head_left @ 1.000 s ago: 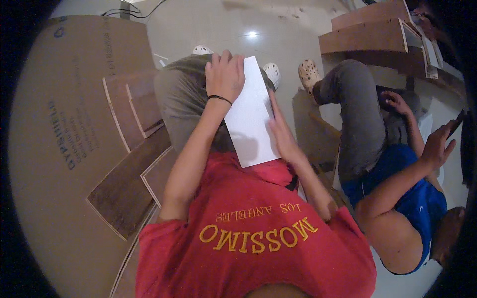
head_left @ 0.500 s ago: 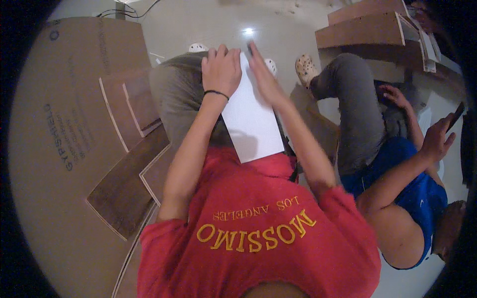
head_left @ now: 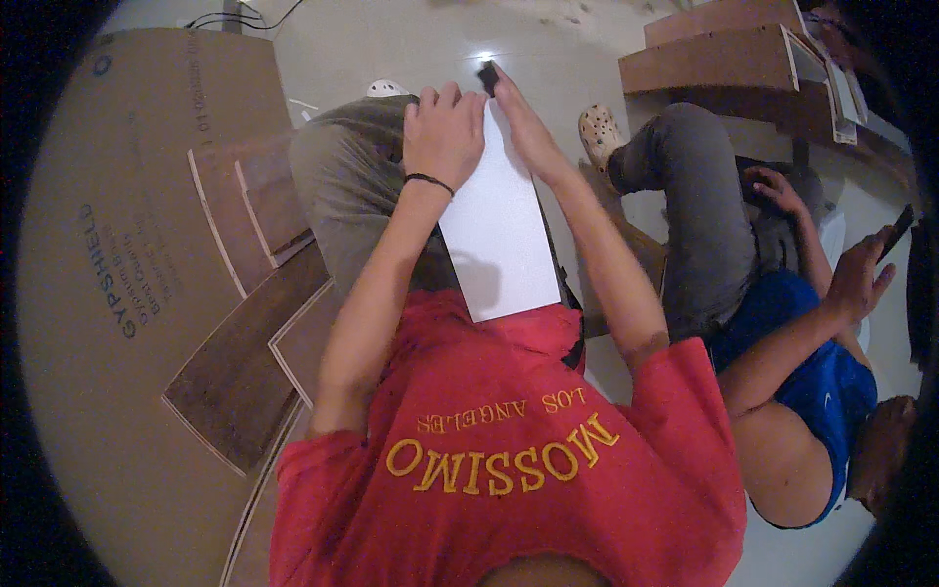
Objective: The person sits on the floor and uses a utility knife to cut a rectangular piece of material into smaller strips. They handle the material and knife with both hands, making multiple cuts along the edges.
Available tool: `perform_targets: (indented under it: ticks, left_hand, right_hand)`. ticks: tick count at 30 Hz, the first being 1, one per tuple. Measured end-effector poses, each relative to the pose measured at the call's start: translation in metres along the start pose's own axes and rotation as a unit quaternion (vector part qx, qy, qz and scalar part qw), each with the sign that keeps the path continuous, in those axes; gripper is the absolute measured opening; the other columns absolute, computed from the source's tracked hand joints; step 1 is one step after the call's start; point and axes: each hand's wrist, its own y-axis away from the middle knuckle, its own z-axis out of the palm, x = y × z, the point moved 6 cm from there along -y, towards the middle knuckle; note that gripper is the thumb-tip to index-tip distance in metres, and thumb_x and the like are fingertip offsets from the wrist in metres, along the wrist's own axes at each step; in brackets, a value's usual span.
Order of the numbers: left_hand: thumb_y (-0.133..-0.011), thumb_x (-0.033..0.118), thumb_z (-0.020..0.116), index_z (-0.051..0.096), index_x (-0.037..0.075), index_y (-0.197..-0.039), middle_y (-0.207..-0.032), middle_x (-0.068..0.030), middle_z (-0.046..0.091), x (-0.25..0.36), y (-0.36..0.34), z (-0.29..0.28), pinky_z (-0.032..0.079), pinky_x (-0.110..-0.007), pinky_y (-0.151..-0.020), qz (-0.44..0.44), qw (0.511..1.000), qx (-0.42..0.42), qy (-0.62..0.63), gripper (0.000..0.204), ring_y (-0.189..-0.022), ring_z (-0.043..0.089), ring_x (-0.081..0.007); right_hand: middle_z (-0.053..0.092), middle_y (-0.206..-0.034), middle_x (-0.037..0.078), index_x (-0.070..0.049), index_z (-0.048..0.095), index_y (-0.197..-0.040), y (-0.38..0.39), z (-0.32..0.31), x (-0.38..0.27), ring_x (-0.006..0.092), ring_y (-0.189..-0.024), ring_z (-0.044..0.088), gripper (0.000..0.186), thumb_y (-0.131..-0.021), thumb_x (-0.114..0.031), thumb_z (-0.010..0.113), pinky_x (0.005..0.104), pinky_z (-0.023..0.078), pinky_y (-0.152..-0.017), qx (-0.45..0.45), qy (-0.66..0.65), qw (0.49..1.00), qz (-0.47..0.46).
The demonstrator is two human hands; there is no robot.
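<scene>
A long white board [head_left: 504, 245] lies lengthwise on my lap, over my grey trousers and red shirt. My left hand [head_left: 442, 137] grips its upper left part, fingers curled over it. My right hand [head_left: 523, 127] is at the upper right edge, fingers closed on a small black block [head_left: 487, 78] just beyond the board's far end. Most of that block is hidden by the hand.
Brown boards [head_left: 225, 372] are stacked on a large cardboard sheet [head_left: 98, 215] at left. At right a co-worker [head_left: 802, 421] in blue sits close, holding a dark object [head_left: 895, 230]. Wooden pieces [head_left: 709, 68] stand behind them on the tiled floor [head_left: 528, 29].
My right hand has moved up along the board's right edge to its far end, bringing the black block into clearer view. My left hand keeps its grip on the board.
</scene>
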Motion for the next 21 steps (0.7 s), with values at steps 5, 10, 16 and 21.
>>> perform_targets:
  ticks: [5,10,16,21]
  left_hand:
    - [-0.100,0.032,0.043,0.069,0.006,-0.099,-0.097,-0.0111,0.063,0.004,-0.005,-0.006,0.043,-0.043,-0.082,0.020,0.999,-0.007,0.046,0.036,-0.094,0.055,-0.0318]
    - [-0.096,0.042,0.046,0.071,0.007,-0.098,-0.096,-0.0134,0.068,0.020,-0.013,-0.009,0.044,-0.045,-0.081,-0.004,0.995,-0.080,0.052,0.044,-0.096,0.059,-0.0312]
    - [-0.086,0.055,0.047,0.074,0.007,-0.089,-0.087,-0.0143,0.070,0.036,-0.026,0.034,0.042,-0.046,-0.079,-0.032,0.993,-0.109,-0.018,0.055,-0.085,0.066,-0.0304]
    - [-0.088,0.053,0.045,0.074,0.006,-0.088,-0.087,-0.0177,0.072,0.037,-0.034,0.032,0.046,-0.049,-0.084,-0.074,0.983,-0.161,-0.044,0.055,-0.083,0.069,-0.0349]
  right_hand:
    - [0.057,-0.131,0.011,-0.007,0.048,-0.142,-0.022,-0.031,0.031,0.0183,-0.116,0.054,0.056,-0.103,-0.046,0.038,0.0332,0.042,-0.101,0.088,-0.190,0.973,0.097]
    - [0.059,-0.126,0.009,-0.009,0.044,-0.143,0.035,-0.075,0.031,0.0160,-0.108,0.059,0.053,-0.104,-0.044,0.035,0.0325,0.049,-0.092,0.186,-0.300,0.931,0.094]
    - [0.053,-0.136,0.010,-0.005,0.035,-0.149,0.115,-0.058,0.063,0.0193,-0.121,0.055,0.056,-0.104,-0.039,0.035,0.0345,0.046,-0.099,0.184,-0.187,0.956,0.131]
    - [0.041,-0.150,0.013,-0.001,0.038,-0.147,0.154,-0.051,0.041,0.0215,-0.140,0.035,0.053,-0.104,-0.032,0.036,0.0317,0.021,-0.117,0.131,-0.120,0.978,0.114]
